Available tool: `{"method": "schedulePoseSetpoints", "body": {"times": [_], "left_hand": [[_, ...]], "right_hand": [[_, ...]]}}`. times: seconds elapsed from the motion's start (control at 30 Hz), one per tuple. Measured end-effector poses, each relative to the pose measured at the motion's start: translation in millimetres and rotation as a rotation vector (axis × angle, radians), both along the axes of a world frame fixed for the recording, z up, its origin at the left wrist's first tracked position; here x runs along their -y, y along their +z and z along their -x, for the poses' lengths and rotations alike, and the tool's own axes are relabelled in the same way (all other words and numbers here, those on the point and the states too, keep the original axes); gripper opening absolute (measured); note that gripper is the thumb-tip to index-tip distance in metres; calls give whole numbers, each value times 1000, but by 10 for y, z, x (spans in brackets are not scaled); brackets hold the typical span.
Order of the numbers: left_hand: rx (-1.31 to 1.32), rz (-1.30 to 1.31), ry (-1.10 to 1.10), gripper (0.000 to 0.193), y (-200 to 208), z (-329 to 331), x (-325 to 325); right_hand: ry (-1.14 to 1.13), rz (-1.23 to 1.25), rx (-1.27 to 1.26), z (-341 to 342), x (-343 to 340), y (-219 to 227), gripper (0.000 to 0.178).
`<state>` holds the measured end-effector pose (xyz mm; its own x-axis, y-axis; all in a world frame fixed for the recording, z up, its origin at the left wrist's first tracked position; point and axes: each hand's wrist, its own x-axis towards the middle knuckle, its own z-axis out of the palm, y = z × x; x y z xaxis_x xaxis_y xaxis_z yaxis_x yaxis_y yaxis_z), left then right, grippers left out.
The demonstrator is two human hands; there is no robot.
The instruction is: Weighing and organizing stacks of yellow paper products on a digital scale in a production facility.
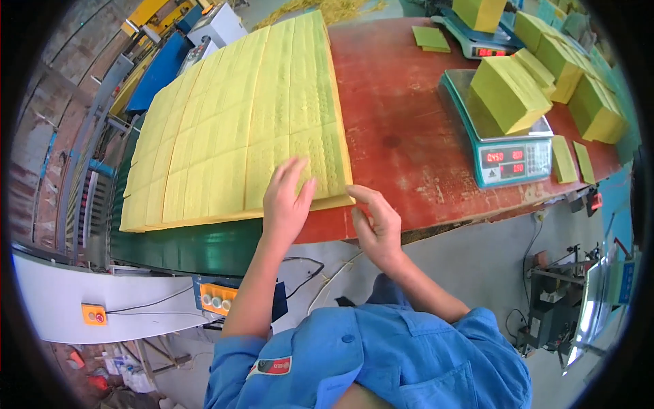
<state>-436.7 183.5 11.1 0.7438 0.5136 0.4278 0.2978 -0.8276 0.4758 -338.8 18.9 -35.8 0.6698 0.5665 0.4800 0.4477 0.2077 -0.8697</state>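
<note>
A wide slab of yellow embossed paper stacks (231, 123), packed edge to edge in rows, lies partly on a red tabletop (402, 129) and partly on a green surface (184, 249). Over its near right part is my left hand (286, 203), fingers apart and slightly blurred, with nothing in it. My right hand (378, 225) is at the slab's near right corner. Its fingers are curved and its thumb stands apart, the index fingertip at or against the corner edge. Whether it presses the paper cannot be made out.
To the right, a teal digital scale (514, 162) bears a yellow paper block (511, 92). Several more blocks (596, 109) stand beyond it, near a second scale (477, 42). Thin yellow pieces (430, 39) lie at the back. An orange button box (216, 298) is below left.
</note>
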Motion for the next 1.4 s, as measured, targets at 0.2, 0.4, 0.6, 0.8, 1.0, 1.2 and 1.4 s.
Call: {"method": "schedulePoseSetpoints", "body": {"times": [0.2,0.4,0.6,0.8,1.0,1.2,1.4], "left_hand": [[-54,-145,158,37,-463,-835,-412],[-141,-233,204,38,-543,-903,-302],[-181,-257,165,37,-544,-902,-238],[-183,-127,42,37,-532,-796,149],[-76,-209,-289,41,-458,-578,877],[-92,-209,-409,43,-489,-515,939],[-71,-243,-346,47,-441,-409,938]], "right_hand": [[104,100,-97,-641,-183,-256,36],[151,199,-150,-922,-381,-545,39],[210,226,-410,-712,-187,-459,36],[130,127,-575,-383,354,-562,36],[-70,110,-725,183,1119,-920,29],[147,-204,-1468,336,1082,-1460,37],[202,-279,-1420,270,911,-1159,39]]}}
